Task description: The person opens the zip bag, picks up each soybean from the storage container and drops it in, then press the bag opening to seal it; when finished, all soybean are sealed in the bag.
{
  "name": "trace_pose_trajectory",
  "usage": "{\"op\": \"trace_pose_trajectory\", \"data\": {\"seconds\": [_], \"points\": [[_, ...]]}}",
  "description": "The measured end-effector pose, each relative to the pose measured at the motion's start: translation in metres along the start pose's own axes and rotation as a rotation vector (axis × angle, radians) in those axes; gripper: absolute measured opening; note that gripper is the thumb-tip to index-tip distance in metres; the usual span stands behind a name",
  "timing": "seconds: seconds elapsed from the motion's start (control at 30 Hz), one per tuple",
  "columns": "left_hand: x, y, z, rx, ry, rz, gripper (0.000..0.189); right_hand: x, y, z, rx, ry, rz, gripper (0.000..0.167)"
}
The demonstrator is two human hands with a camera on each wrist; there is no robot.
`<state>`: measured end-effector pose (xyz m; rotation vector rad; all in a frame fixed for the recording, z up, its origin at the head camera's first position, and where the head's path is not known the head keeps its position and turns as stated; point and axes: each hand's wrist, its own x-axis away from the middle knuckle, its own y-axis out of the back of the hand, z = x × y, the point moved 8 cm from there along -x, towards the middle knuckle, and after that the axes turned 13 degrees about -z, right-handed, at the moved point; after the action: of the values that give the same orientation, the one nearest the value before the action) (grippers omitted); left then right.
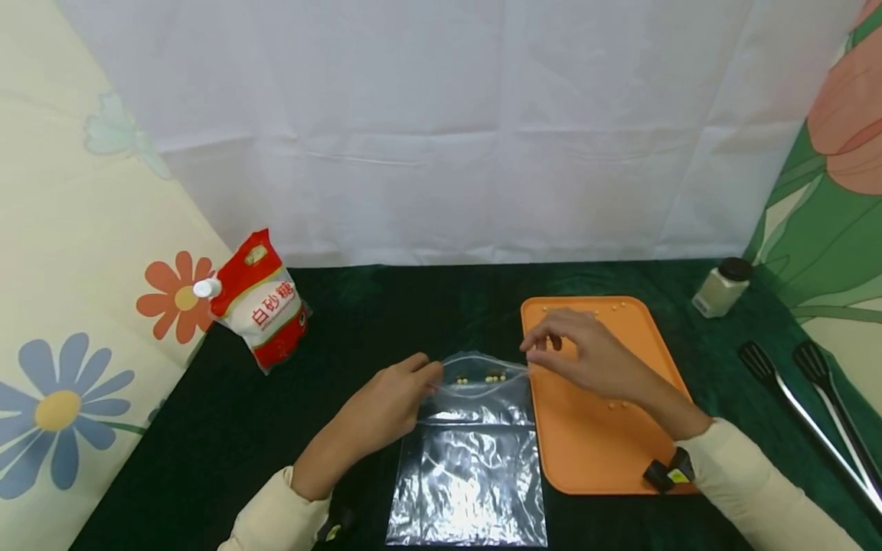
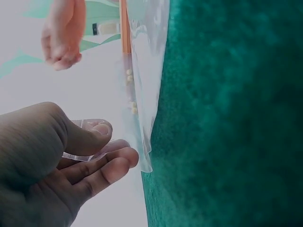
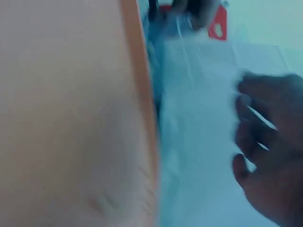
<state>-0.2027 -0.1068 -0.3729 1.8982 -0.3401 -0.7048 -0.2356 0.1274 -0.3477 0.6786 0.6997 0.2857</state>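
A clear zip-top plastic bag [image 1: 468,474] lies on the dark green cloth, its mouth spread apart at the far end. My left hand [image 1: 389,402] pinches the left side of that mouth between thumb and fingers; the left wrist view shows the film [image 2: 80,155] between them. Several small round yellow beans [image 1: 494,378] show at the bag's opening. Over the left edge of the orange tray [image 1: 592,451], beside the bag's mouth, my right hand [image 1: 586,356] hovers with loosely bent fingers. Nothing shows between them in the blurred right wrist view. More beans [image 1: 616,405] lie scattered on the tray.
A red and white sugar bag [image 1: 265,306] with a white cap stands at the back left. At the back right is a small jar [image 1: 722,288] with a black lid. Metal tongs [image 1: 806,421] with slotted black ends lie along the right side.
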Motion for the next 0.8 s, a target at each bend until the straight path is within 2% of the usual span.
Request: {"op": "trace_pose_trajectory", "data": {"seconds": [0.1, 0.2, 0.33, 0.53, 0.67, 0.8], "points": [[0.000, 0.001, 0.000, -0.005, -0.004, -0.003, 0.034, 0.005, 0.014, -0.002, 0.274, 0.113, 0.126, 0.010], [0.001, 0.001, 0.000, -0.008, -0.010, -0.010, 0.034, 0.015, 0.024, -0.013, 0.410, 0.103, 0.271, 0.016], [0.002, 0.002, 0.000, -0.005, -0.013, -0.019, 0.033, 0.028, 0.029, -0.030, 0.413, 0.020, 0.415, 0.028], [0.002, 0.000, 0.000, 0.001, -0.012, -0.014, 0.028, 0.041, 0.023, -0.046, 0.293, -0.067, 0.519, 0.029], [0.002, -0.001, -0.001, 0.001, -0.012, -0.007, 0.025, 0.045, 0.017, -0.052, 0.268, -0.129, 0.563, 0.025], [0.001, 0.000, -0.001, -0.001, -0.012, -0.007, 0.026, 0.045, 0.016, -0.054, 0.312, -0.127, 0.561, 0.024]]}}
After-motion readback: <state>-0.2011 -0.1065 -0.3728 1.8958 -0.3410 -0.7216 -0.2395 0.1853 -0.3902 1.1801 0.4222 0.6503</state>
